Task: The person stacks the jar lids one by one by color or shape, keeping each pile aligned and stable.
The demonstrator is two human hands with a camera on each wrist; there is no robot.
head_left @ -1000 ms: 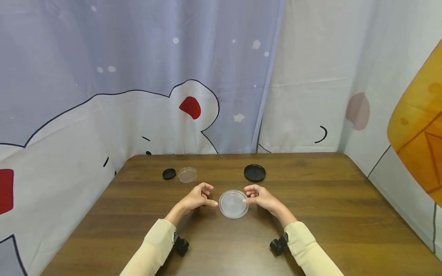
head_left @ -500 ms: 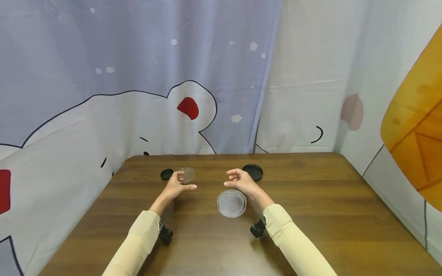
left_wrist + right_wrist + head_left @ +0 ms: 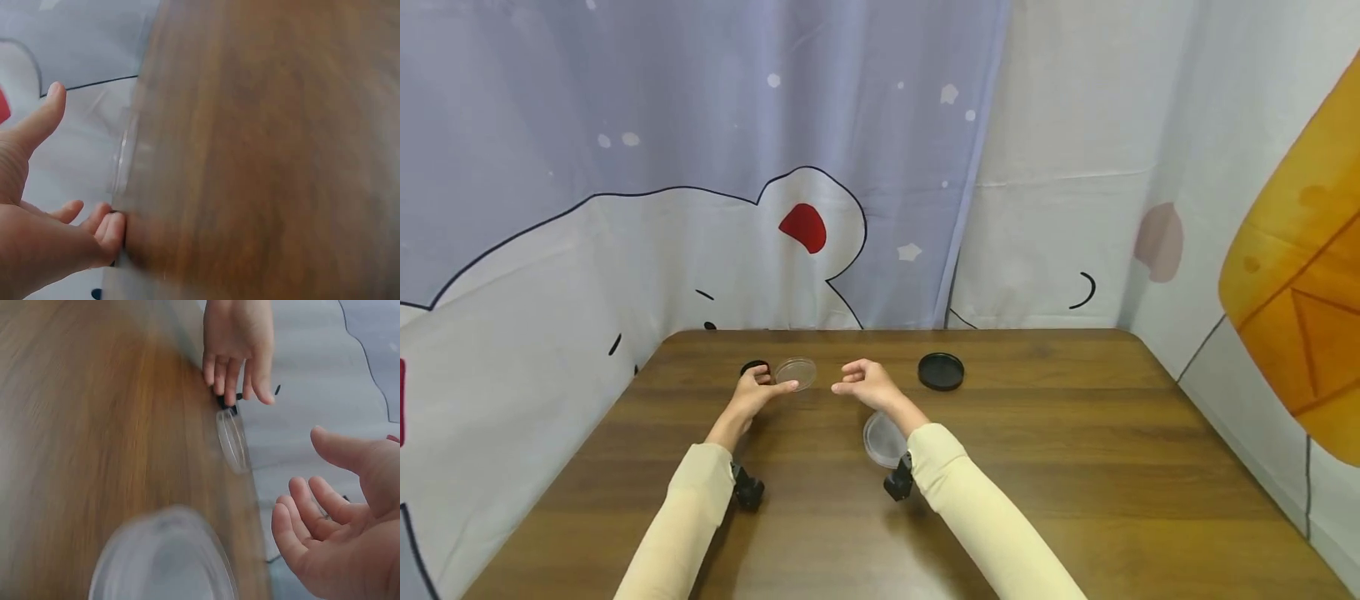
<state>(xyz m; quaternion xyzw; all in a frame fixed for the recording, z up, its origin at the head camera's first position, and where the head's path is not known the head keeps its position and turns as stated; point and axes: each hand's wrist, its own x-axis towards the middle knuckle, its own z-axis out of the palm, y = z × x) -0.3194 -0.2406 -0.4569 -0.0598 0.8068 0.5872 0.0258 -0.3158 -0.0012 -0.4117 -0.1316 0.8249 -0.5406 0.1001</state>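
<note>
My left hand (image 3: 749, 398), thumb spread from the fingers, reaches toward the far left of the table. Its fingers overlap the small black round lid-like disc (image 3: 749, 365) in the head view, and the thumb points at the small clear shallow round dish (image 3: 800, 372). Over the table's middle, my right hand (image 3: 874, 388) is held with nothing in its fingers, thumb apart, to the right of that clear dish. A larger clear round dish (image 3: 883, 442) lies nearer, partly hidden under the right wrist; the right wrist view shows it blurred (image 3: 165, 562).
A larger black round shallow dish (image 3: 941, 372) lies at the back, right of the right hand. The brown wooden table (image 3: 1045, 450) ends at a printed curtain (image 3: 1045, 167) behind. A small black camera (image 3: 898, 480) hangs at the right wrist.
Both hands have left the larger clear dish, moving left and toward the back. The left hand has come to the small black disc; the right hand has drawn nearer the small clear dish.
</note>
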